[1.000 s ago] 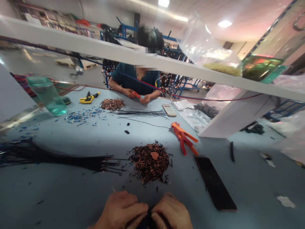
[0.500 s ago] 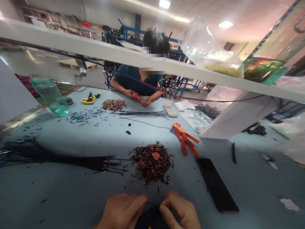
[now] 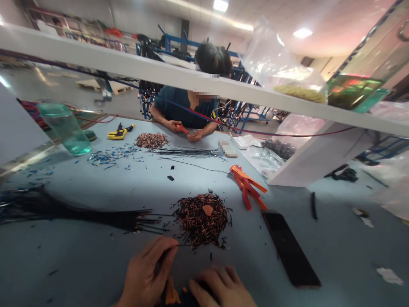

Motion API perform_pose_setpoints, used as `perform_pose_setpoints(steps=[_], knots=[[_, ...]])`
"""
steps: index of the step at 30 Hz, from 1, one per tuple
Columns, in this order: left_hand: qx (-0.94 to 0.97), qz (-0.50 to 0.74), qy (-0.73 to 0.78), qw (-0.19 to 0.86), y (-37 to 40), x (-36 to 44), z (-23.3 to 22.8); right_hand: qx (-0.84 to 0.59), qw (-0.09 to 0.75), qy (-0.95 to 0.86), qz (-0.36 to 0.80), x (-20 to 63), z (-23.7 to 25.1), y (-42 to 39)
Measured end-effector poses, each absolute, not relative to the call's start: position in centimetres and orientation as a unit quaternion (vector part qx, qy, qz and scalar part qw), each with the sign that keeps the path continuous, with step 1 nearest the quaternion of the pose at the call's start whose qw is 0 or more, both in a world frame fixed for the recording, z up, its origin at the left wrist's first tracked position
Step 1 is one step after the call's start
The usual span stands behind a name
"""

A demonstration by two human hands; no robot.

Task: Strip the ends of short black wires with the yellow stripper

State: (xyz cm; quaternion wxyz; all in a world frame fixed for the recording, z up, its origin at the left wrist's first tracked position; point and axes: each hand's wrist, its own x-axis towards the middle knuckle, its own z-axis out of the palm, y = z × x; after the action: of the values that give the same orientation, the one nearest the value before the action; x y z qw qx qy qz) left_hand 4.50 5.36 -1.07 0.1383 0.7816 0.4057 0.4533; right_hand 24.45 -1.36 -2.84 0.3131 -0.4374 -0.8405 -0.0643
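Left hand (image 3: 145, 273) pinches a thin wire (image 3: 182, 244), apparently, just before the scrap pile (image 3: 202, 218); right hand (image 3: 222, 288) rests loosely curled on the worktop (image 3: 96, 179), grasping nothing visible.

Left hand (image 3: 145, 277) enters from the lower edge at about 6 o'clock, back upward, its fingers (image 3: 166, 249) extended toward 1 o'clock with thumb and forefinger tips pressed together in a pinch. Right hand (image 3: 220, 288) lies lower, at the 3 o'clock side of the left, back upward, fingers curled and directed toward 9 o'clock; its wrist is cut off by the frame edge. The two hands are near each other without touching.
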Motion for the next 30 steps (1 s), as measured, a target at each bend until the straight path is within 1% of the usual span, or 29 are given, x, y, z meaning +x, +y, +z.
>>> perform_pose_setpoints(steps=[2, 6, 8, 10, 12, 14, 16, 18, 20, 22, 24, 26, 30], knots=[[0.78, 0.455, 0.404, 0.146, 5.2, 4.6, -1.0, -0.45, 0.305, -0.835, -0.087, 24.0, -3.7, -1.6], [0.772, 0.454, 0.423, 0.139, 5.2, 4.5, -1.3, -0.462, 0.285, -0.836, -0.082, 24.2, -5.1, -2.1], [0.76, 0.461, 0.439, 0.135, 5.3, 4.4, -1.4, -0.458, 0.261, -0.849, -0.033, 24.6, -5.6, -2.0], [0.744, 0.469, 0.454, 0.141, 5.5, 4.3, -1.4, -0.452, 0.24, -0.858, 0.043, 25.3, -5.6, -1.8], [0.73, 0.474, 0.469, 0.15, 5.7, 4.2, -1.2, -0.451, 0.247, -0.847, 0.138, 26.2, -4.8, -1.6], [0.721, 0.471, 0.484, 0.155, 5.8, 4.1, -0.9, -0.46, 0.278, -0.803, 0.257, 27.4, -3.4, -1.6], [0.717, 0.465, 0.494, 0.16, 5.8, 4.1, -0.7, -0.484, 0.302, -0.717, 0.4, 28.6, -1.6, -1.9], [0.718, 0.458, 0.497, 0.163, 5.7, 4.1, -0.6, -0.52, 0.389, -0.589, 0.481, 29.5, -0.1, -2.2], [0.721, 0.463, 0.491, 0.157, 5.7, 4.1, -0.5, -0.491, 0.458, -0.462, 0.579, 29.8, 0.8, -2.4], [0.725, 0.476, 0.476, 0.144, 5.6, 4.1, -0.5, -0.416, 0.51, -0.34, 0.672, 29.4, 0.9, -2.4], [0.731, 0.484, 0.462, 0.134, 5.7, 4.1, -0.7, -0.351, 0.542, -0.233, 0.728, 28.7, 0.8, -2.3], [0.736, 0.483, 0.457, 0.13, 5.7, 4.1, -1.0, -0.321, 0.555, -0.16, 0.75, 27.8, 0.5, -2.3], [0.73, 0.478, 0.47, 0.133, 5.8, 4.0, -1.4, -0.299, 0.55, -0.119, 0.77, 26.6, 0.1, -2.4]])
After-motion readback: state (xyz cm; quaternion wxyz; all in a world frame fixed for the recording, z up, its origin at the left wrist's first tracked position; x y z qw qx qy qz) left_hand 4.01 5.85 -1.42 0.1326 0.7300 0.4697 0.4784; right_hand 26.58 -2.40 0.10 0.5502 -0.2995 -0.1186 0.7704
